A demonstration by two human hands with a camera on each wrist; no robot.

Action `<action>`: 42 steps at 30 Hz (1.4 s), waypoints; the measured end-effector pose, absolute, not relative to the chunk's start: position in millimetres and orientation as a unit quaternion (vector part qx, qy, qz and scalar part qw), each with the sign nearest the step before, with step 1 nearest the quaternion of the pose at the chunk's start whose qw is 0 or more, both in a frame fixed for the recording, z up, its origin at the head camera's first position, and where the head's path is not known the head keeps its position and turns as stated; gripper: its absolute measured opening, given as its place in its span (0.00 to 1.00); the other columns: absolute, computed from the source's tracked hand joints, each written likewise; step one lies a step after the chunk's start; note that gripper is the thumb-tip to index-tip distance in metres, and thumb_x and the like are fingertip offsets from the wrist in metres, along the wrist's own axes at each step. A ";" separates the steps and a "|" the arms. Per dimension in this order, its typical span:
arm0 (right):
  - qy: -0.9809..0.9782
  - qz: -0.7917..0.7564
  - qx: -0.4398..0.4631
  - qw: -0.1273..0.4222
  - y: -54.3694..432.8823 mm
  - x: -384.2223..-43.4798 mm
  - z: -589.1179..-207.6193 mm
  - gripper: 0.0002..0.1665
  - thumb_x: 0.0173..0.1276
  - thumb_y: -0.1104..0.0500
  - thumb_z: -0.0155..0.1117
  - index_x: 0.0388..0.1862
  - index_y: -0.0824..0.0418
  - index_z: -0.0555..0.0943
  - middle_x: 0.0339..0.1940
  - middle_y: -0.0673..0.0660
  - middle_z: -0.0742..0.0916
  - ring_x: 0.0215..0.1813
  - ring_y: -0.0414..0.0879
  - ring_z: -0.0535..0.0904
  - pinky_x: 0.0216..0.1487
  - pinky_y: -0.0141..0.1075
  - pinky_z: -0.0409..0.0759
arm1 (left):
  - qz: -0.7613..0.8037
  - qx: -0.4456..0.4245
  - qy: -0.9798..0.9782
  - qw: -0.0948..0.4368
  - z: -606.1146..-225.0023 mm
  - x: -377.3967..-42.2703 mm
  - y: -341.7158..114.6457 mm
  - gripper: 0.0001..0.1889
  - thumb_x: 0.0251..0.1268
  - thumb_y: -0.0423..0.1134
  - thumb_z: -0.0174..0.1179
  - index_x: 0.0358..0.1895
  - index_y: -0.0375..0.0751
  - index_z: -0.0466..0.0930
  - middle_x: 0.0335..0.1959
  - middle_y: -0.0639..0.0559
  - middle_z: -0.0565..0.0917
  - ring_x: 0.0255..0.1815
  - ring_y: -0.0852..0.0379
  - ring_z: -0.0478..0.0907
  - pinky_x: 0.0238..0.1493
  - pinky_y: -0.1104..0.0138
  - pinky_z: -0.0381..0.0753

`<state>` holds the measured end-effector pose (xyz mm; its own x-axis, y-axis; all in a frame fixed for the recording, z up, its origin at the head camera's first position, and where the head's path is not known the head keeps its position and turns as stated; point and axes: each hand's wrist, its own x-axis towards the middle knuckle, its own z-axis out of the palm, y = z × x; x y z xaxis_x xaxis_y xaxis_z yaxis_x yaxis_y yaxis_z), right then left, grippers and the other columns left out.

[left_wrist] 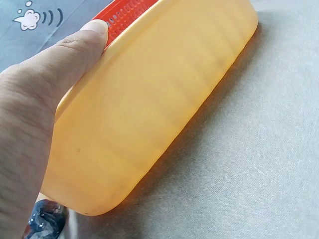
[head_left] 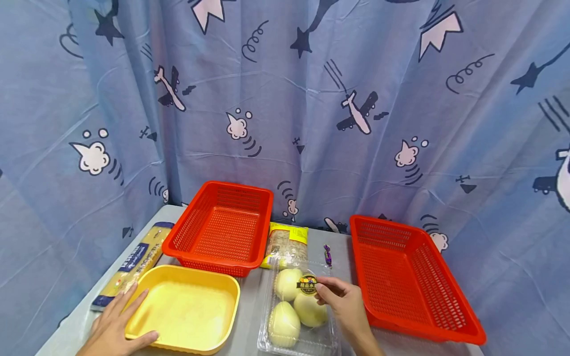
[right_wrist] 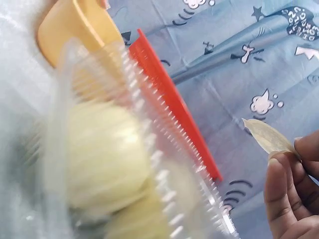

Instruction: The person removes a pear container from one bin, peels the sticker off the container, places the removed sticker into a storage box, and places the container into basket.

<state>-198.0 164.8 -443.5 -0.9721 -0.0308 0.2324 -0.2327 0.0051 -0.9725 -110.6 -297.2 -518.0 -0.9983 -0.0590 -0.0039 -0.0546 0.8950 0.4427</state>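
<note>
My right hand pinches a round black-and-gold sticker between thumb and fingers. From the right wrist, the sticker shows its pale back, bent and held up away from the box. Below it stands a clear plastic box with three pale yellow-green fruits inside. My left hand rests with spread fingers at the left end of a yellow plastic tray. In the left wrist view its thumb lies along the tray's rim; the other fingers are hidden there.
Two red baskets stand at the back: one behind the yellow tray, the other right of my right hand. A long pack of noodles lies far left. Between the baskets are a yellow bag and a purple-wrapped candy. A patterned curtain hangs behind.
</note>
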 end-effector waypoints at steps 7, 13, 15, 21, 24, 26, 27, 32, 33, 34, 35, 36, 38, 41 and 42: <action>-0.714 0.687 0.112 0.079 156.5 -196.7 -421.0 0.09 0.60 0.72 0.67 0.40 0.75 0.84 0.32 0.66 0.86 0.26 0.52 0.82 0.30 0.39 0.83 | -0.218 0.034 -0.975 -0.004 -519.9 -111.1 -299.2 0.55 0.51 0.73 0.59 0.73 0.34 0.56 0.73 0.34 0.49 0.66 0.26 0.45 0.52 0.24 0.50; -0.706 0.692 0.135 0.068 140.3 -193.3 -402.9 0.11 0.59 0.72 0.68 0.42 0.75 0.83 0.34 0.66 0.86 0.27 0.54 0.82 0.32 0.38 0.83 | -0.221 0.047 -0.974 -0.012 -520.5 -112.9 -301.0 0.58 0.49 0.74 0.59 0.72 0.30 0.56 0.72 0.32 0.48 0.65 0.25 0.44 0.51 0.24 0.50; -0.697 0.697 0.153 0.066 133.6 -192.2 -398.8 0.11 0.59 0.74 0.67 0.42 0.77 0.83 0.33 0.67 0.85 0.27 0.53 0.82 0.31 0.39 0.83 | -0.224 0.051 -0.973 -0.017 -519.9 -112.8 -301.7 0.59 0.49 0.74 0.58 0.72 0.29 0.55 0.73 0.32 0.47 0.65 0.24 0.44 0.52 0.24 0.49; -0.680 0.706 0.192 0.057 117.0 -191.2 -391.1 0.11 0.59 0.75 0.65 0.42 0.79 0.82 0.31 0.69 0.85 0.25 0.48 0.81 0.30 0.38 0.83 | -0.235 0.056 -0.970 -0.026 -518.5 -113.7 -301.3 0.59 0.50 0.73 0.59 0.72 0.27 0.54 0.73 0.31 0.47 0.64 0.23 0.44 0.53 0.25 0.47; -0.673 0.708 0.206 0.053 109.7 -191.2 -388.8 0.11 0.59 0.74 0.66 0.42 0.79 0.82 0.33 0.70 0.85 0.25 0.48 0.82 0.30 0.38 0.83 | -0.240 0.056 -0.969 -0.026 -517.9 -114.6 -300.1 0.60 0.50 0.72 0.60 0.72 0.25 0.53 0.72 0.30 0.48 0.64 0.24 0.45 0.54 0.25 0.47; -0.670 0.709 0.215 0.051 104.7 -191.5 -387.5 0.12 0.60 0.74 0.65 0.42 0.80 0.81 0.34 0.72 0.84 0.25 0.47 0.81 0.30 0.38 0.83 | -0.240 0.058 -0.969 -0.027 -517.6 -115.0 -299.7 0.60 0.50 0.72 0.60 0.72 0.24 0.51 0.72 0.29 0.48 0.64 0.24 0.45 0.54 0.25 0.47; -0.667 0.710 0.220 0.049 102.2 -191.6 -387.0 0.12 0.60 0.75 0.65 0.42 0.80 0.81 0.34 0.72 0.84 0.25 0.47 0.81 0.30 0.38 0.83 | -0.241 0.061 -0.968 -0.030 -517.3 -115.1 -299.4 0.61 0.49 0.73 0.60 0.72 0.24 0.50 0.72 0.29 0.48 0.64 0.24 0.45 0.54 0.25 0.47; -0.657 0.721 0.219 0.030 89.1 -191.2 -385.2 0.12 0.60 0.75 0.64 0.43 0.80 0.81 0.36 0.72 0.84 0.26 0.48 0.82 0.30 0.36 0.83 | -0.245 0.073 -0.966 -0.041 -516.3 -115.8 -298.7 0.64 0.47 0.74 0.60 0.73 0.23 0.46 0.73 0.29 0.46 0.65 0.23 0.44 0.55 0.26 0.45; -0.656 0.723 0.216 0.024 86.4 -191.0 -384.7 0.12 0.60 0.75 0.65 0.43 0.80 0.81 0.36 0.72 0.84 0.27 0.48 0.82 0.31 0.36 0.83 | -0.246 0.074 -0.966 -0.040 -516.3 -115.6 -298.5 0.65 0.47 0.74 0.60 0.73 0.23 0.46 0.73 0.29 0.46 0.65 0.24 0.44 0.55 0.26 0.45; -0.655 0.726 0.212 0.016 83.7 -190.9 -384.4 0.13 0.60 0.75 0.65 0.44 0.80 0.81 0.36 0.72 0.84 0.28 0.48 0.82 0.31 0.36 0.83 | -0.246 0.075 -0.965 -0.041 -516.1 -115.5 -298.3 0.65 0.47 0.75 0.59 0.73 0.23 0.46 0.73 0.29 0.46 0.65 0.24 0.44 0.55 0.26 0.44; -0.654 0.727 0.209 0.009 81.1 -190.9 -384.1 0.13 0.60 0.75 0.65 0.44 0.80 0.81 0.37 0.72 0.84 0.28 0.49 0.82 0.32 0.35 0.83 | -0.245 0.075 -0.966 -0.040 -516.1 -115.7 -298.0 0.65 0.47 0.75 0.59 0.73 0.23 0.46 0.73 0.29 0.47 0.65 0.24 0.44 0.55 0.26 0.45; -0.655 0.727 0.207 0.003 78.5 -191.2 -384.0 0.13 0.60 0.74 0.65 0.44 0.80 0.81 0.37 0.72 0.84 0.29 0.49 0.82 0.32 0.35 0.83 | -0.245 0.074 -0.966 -0.039 -516.1 -115.7 -297.8 0.65 0.47 0.75 0.59 0.73 0.23 0.46 0.73 0.29 0.47 0.64 0.24 0.45 0.55 0.26 0.45; -0.656 0.725 0.208 -0.005 73.3 -191.5 -383.8 0.14 0.60 0.73 0.65 0.45 0.79 0.81 0.38 0.71 0.84 0.30 0.48 0.82 0.33 0.35 0.83 | -0.243 0.071 -0.967 -0.036 -516.2 -115.6 -297.3 0.64 0.48 0.75 0.59 0.72 0.22 0.46 0.73 0.29 0.47 0.64 0.24 0.46 0.55 0.26 0.47; -0.659 0.721 0.213 -0.013 65.2 -192.5 -385.4 0.14 0.61 0.73 0.65 0.46 0.78 0.81 0.38 0.70 0.85 0.31 0.49 0.82 0.34 0.35 0.83 | -0.246 0.075 -0.965 -0.041 -515.6 -115.4 -296.3 0.65 0.48 0.75 0.59 0.73 0.23 0.45 0.73 0.29 0.46 0.63 0.23 0.46 0.56 0.27 0.47; -0.658 0.721 0.216 -0.014 62.4 -192.7 -386.2 0.14 0.61 0.73 0.65 0.46 0.78 0.81 0.38 0.70 0.85 0.31 0.48 0.82 0.34 0.35 0.83 | -0.249 0.077 -0.965 -0.043 -515.6 -115.2 -296.1 0.65 0.48 0.75 0.59 0.73 0.23 0.45 0.73 0.29 0.46 0.64 0.23 0.46 0.57 0.27 0.46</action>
<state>-192.7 62.4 -386.2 -0.9066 -0.3042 0.2924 -0.2632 -0.1337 -0.9554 -115.2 -296.1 -515.6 -0.9844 -0.1278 -0.1213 -0.1705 0.8645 0.4729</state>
